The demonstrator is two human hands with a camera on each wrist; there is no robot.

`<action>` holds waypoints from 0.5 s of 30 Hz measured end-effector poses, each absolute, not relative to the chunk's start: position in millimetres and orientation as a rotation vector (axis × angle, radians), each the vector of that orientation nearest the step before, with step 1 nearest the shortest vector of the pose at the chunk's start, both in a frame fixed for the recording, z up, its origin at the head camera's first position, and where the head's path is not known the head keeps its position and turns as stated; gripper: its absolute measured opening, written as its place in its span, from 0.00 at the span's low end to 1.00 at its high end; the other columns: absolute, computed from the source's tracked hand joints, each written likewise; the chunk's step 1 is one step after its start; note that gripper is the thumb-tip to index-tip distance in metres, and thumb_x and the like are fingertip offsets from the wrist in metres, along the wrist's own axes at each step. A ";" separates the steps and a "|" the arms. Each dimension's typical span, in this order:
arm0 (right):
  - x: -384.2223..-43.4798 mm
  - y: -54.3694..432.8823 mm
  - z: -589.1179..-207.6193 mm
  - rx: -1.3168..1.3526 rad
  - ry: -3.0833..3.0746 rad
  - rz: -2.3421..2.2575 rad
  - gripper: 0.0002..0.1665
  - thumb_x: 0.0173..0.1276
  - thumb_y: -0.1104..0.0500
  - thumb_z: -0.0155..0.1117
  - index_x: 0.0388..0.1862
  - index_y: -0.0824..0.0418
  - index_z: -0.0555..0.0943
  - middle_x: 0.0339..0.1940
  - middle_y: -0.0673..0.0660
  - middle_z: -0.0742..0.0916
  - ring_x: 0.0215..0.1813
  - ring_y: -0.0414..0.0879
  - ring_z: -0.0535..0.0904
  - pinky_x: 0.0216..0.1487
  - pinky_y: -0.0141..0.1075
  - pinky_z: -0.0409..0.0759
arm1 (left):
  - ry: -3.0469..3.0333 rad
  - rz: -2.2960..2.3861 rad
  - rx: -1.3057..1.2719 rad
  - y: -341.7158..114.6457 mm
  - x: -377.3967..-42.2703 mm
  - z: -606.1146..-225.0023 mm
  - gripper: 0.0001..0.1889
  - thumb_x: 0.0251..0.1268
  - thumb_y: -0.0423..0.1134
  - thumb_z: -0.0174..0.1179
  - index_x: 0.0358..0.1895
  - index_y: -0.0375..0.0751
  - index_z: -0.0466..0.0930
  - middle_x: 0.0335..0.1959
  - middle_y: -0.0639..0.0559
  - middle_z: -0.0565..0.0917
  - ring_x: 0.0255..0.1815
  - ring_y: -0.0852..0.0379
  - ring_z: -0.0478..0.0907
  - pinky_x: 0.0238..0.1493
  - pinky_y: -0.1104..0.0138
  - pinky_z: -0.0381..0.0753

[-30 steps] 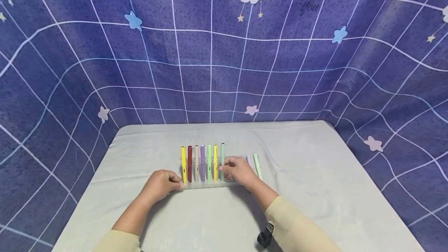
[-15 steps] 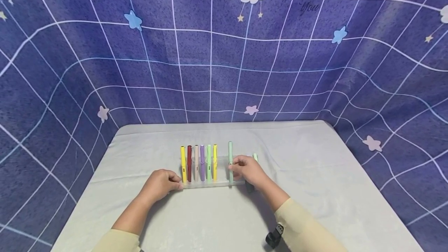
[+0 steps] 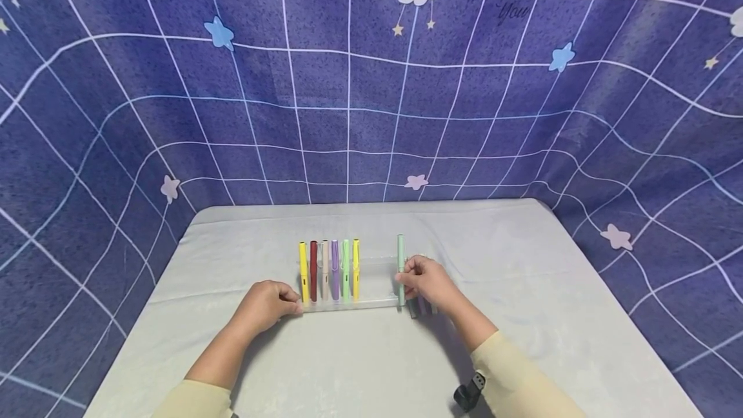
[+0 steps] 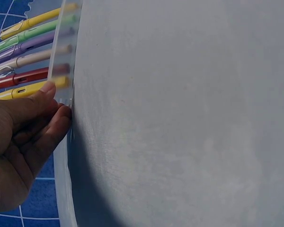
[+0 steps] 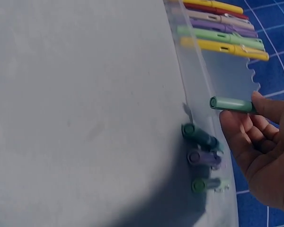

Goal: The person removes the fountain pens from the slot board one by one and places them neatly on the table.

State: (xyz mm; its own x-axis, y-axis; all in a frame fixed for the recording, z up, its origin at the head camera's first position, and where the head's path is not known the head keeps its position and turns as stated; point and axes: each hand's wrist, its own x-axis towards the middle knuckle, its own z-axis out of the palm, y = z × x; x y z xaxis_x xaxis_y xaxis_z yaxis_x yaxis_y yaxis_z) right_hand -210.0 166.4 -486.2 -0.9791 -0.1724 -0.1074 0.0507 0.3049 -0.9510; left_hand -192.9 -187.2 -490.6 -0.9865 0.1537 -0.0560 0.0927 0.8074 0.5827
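A clear plastic pen stand [image 3: 371, 304] is on the white-covered table, with several pens in a row in its left part: yellow [image 3: 304, 269], dark red [image 3: 314, 269], beige [image 3: 326, 269], purple [image 3: 335, 269], light green [image 3: 346, 269] and another yellow [image 3: 356, 269]. My left hand [image 3: 269, 305] grips the stand's front left corner, thumb beside the end of the outer yellow pen. Between thumb and fingers, my right hand [image 3: 431, 281] pinches a pale green pen [image 5: 232, 104] near the stand's right end. In the head view this pen looks upright.
Right of the held pen, the right wrist view shows a dark green pen [image 5: 201, 136], a purple pen [image 5: 203, 158] and a light green pen [image 5: 209, 184] side by side. A blue curtain [image 3: 371, 115] hangs behind the table [image 3: 493, 244].
My right hand has carried the pale green pen rightward, away from the second yellow pen, leaving a gap in the row. The left hand stays at the corner.
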 end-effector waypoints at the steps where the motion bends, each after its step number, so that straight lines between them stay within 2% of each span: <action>1: -210.6 169.2 -485.8 -0.108 2.386 -1.735 0.12 0.66 0.61 0.67 0.35 0.66 0.74 0.27 0.60 0.81 0.30 0.51 0.81 0.35 0.46 0.86 | 2.890 0.924 0.196 -187.3 -193.0 -491.1 0.05 0.49 0.41 0.75 0.26 0.52 0.86 0.27 0.60 0.86 0.30 0.63 0.76 0.41 0.60 0.78; 9: -217.1 198.1 -491.1 -0.022 2.409 -1.744 0.10 0.67 0.61 0.66 0.36 0.66 0.76 0.31 0.60 0.83 0.31 0.50 0.82 0.36 0.44 0.86 | 2.889 0.935 0.196 -186.9 -193.2 -492.6 0.05 0.48 0.40 0.75 0.26 0.52 0.86 0.27 0.60 0.86 0.31 0.63 0.77 0.41 0.60 0.78; 15: -218.4 221.7 -492.5 0.064 2.503 -1.623 0.09 0.68 0.62 0.65 0.35 0.68 0.77 0.28 0.60 0.82 0.29 0.49 0.82 0.34 0.43 0.86 | 2.885 0.938 0.207 -187.6 -192.9 -492.2 0.05 0.49 0.41 0.75 0.26 0.52 0.87 0.28 0.60 0.87 0.32 0.63 0.77 0.42 0.60 0.78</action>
State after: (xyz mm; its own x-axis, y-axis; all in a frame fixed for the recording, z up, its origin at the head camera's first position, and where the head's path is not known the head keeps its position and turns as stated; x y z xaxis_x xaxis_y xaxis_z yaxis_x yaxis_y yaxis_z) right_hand -218.4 221.7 -492.5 -0.9866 -0.0500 -0.1554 0.1214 0.4111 -0.9035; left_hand -192.9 -187.6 -492.2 -0.9857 0.1597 -0.0540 0.0975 0.8011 0.5905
